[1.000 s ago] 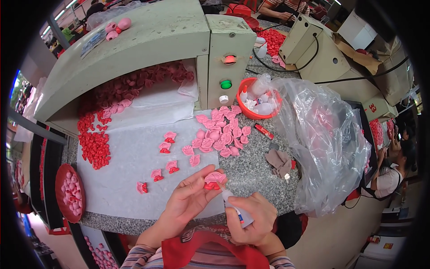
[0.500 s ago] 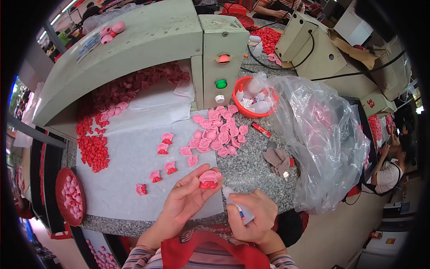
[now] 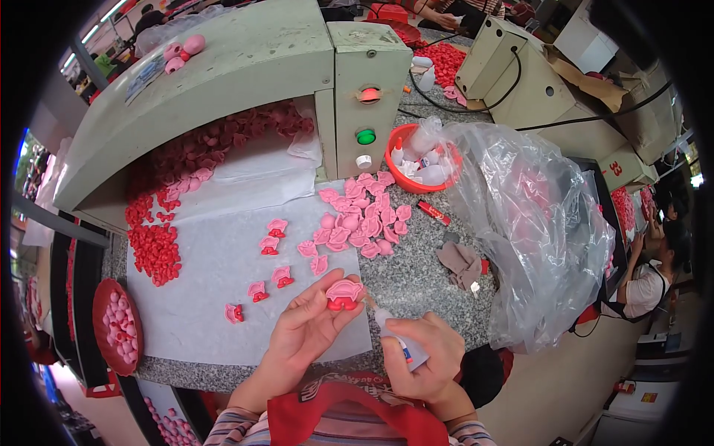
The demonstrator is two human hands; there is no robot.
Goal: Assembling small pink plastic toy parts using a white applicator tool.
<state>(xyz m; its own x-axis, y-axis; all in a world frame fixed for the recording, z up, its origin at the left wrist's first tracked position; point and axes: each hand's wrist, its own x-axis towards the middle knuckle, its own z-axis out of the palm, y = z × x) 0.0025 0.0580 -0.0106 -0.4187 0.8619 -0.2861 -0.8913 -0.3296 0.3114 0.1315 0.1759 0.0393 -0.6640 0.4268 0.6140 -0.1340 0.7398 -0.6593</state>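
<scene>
Between its thumb and fingers my left hand (image 3: 299,327) holds a small pink plastic shell piece with a red base (image 3: 343,294) above the white paper's near edge. My right hand (image 3: 428,355) is closed around a white glue bottle (image 3: 405,348), whose nozzle points up and left toward the held piece. A small gap seems to lie between nozzle and piece. Several joined pink-and-red pieces (image 3: 282,276) lie spaced out on the white paper (image 3: 193,320). Loose pink shells (image 3: 357,223) are heaped beyond my hands, and small red parts (image 3: 155,253) are piled at the left.
A grey-green arched machine (image 3: 223,59) with a button panel stands at the back, pink parts beneath it. An orange-red tub (image 3: 405,181) holds white bottles. To the right are a clear plastic bag (image 3: 535,245) and a brown cloth (image 3: 459,264); a red tray (image 3: 130,363) sits left.
The held piece has shifted slightly left and up in my left hand. My right hand has moved a little to the right, and the bottle's nozzle now shows more fully.
</scene>
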